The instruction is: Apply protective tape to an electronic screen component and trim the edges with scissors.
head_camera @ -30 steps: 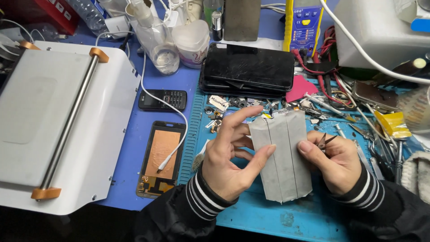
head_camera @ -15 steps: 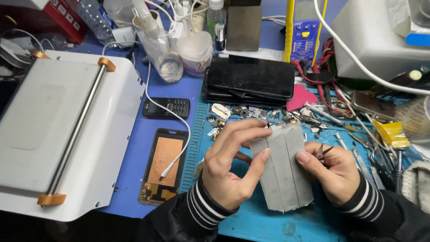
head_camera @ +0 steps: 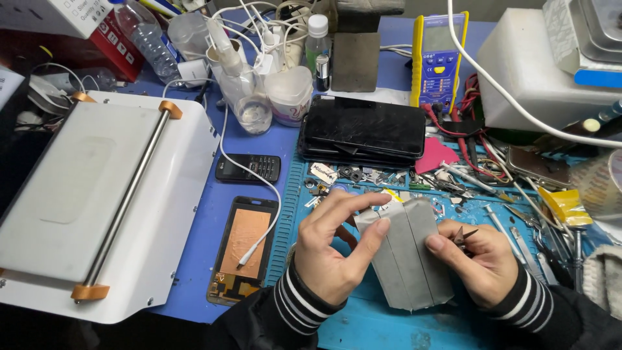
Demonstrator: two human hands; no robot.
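Cluttered with tools and parts, a blue workbench is seen from above, with a blue ribbed work mat laid over its near half. A grey foil-wrapped flat pack, creased lengthwise down the middle, is held just above this mat between both hands. It is gripped along its left edge by the left hand, thumb pressed on its face and forefinger curled over its top corner. Its right edge is pinched by the right hand, whose thumb lies against the pack; dark pointed tweezers are also clasped in the curled fingers of that hand. Both wrists are covered by black-and-white striped cuffs under dark sleeves.

Left of the mat, an opened phone frame with a copper-coloured inner plate is laid flat, crossed by a white cable. A small black keypad phone is placed just beyond it. A white laminating machine with a steel roller bar is set at the far left. Behind the hands, a stack of dark phone screens is seen, with a yellow multimeter near it and a pink pick beside the stack. Small screws and metal parts are scattered between the stack and the hands.
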